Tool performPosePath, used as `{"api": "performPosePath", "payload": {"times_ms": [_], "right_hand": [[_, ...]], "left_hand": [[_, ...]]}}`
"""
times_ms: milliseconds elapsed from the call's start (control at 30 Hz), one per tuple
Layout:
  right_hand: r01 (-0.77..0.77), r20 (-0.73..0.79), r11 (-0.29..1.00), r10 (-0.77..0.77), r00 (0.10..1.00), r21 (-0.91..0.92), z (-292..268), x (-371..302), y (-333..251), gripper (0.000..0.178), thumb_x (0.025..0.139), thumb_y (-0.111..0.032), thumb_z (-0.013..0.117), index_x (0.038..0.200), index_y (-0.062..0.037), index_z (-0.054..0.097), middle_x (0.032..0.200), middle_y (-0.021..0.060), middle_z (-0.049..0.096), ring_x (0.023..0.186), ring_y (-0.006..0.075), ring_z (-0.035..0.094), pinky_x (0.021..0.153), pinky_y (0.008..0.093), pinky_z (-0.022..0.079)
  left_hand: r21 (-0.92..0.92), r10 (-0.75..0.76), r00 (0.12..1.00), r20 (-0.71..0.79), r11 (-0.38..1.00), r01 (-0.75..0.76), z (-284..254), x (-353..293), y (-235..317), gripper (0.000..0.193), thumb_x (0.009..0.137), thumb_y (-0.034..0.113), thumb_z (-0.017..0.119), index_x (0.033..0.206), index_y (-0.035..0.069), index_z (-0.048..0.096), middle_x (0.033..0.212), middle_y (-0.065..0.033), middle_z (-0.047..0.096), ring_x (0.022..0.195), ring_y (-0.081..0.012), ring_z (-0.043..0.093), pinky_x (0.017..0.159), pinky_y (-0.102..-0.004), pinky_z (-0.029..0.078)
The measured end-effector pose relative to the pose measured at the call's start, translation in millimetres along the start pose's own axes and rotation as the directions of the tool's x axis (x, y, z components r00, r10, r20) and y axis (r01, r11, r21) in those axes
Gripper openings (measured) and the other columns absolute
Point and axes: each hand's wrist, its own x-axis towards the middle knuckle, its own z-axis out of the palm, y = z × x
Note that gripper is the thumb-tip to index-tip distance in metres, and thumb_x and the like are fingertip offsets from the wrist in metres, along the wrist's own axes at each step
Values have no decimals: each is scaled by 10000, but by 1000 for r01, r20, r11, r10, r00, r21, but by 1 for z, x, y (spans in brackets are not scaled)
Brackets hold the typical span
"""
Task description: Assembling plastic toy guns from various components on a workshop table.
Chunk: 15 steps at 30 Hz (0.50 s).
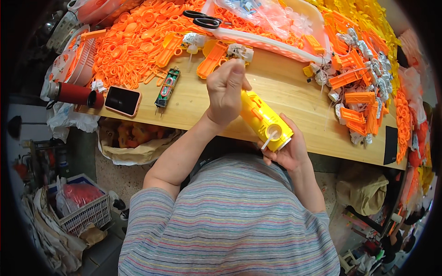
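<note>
A yellow plastic toy casing (260,114) with small orange parts on its side is held at a tilt in front of my body. Near its lower end is a round opening with a pale thin tube (270,140) sticking out. My right hand (296,147) wraps round that lower end from the right and below. At the casing's upper end my left hand (225,92) is closed, fingers curled in; what they grip is hidden. Beyond it lie an orange part with a white mechanism (239,53) and a similar orange piece (169,49).
Orange plastic parts (133,46) are heaped at the far left. Black-handled scissors (202,20) rest by a white tray (271,43). A phone (123,100), a red flask (73,93) and a green electric screwdriver (166,89) lie left. Orange-and-white assemblies (363,96) pile up right.
</note>
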Motion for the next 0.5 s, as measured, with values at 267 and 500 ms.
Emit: {"api": "performPosePath", "payload": {"times_ms": [267, 500], "right_hand": [[635, 379, 34, -777, 503, -772, -13, 17, 22, 591, 883, -316, 598, 1345, -27, 369, 1250, 130, 509, 1175, 254, 491, 1024, 395, 372], [715, 256, 95, -894, 367, -693, -23, 32, 20, 670, 795, -127, 720, 1359, -27, 373, 1241, 140, 542, 1147, 252, 553, 1006, 390, 432]], "left_hand": [[-206, -423, 825, -374, 906, 371, -23, 3, -41, 599, 1016, 391, 315, 552, 60, 497, 540, -40, 508, 564, -138, 487, 634, -293, 407], [-209, -586, 801, -125, 805, 556, 3, -58, -31, 492, 1018, 369, 389, 655, 58, 504, 656, -28, 508, 627, -104, 454, 652, -247, 387]]}}
